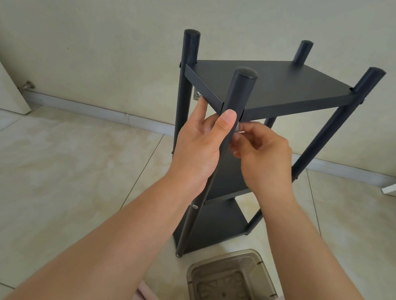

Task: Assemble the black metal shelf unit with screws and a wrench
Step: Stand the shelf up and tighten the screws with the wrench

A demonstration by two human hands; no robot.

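Standing upright on the pale tiled floor (43, 170), the black metal shelf unit (267, 88) has its long axis vertical, four round posts pointing up past the top shelf, and two lower shelves seen beneath. The nearest black round post (239, 93) is gripped by the left hand (200, 145), thumb laid up along its front and fingers wrapped behind, just under the top shelf corner. A small silvery tool (241, 132), too hidden to be identified, is pinched at the same post by the right hand (265, 154). A translucent brown plastic bin (231, 287) is seen on the floor near the unit's base.
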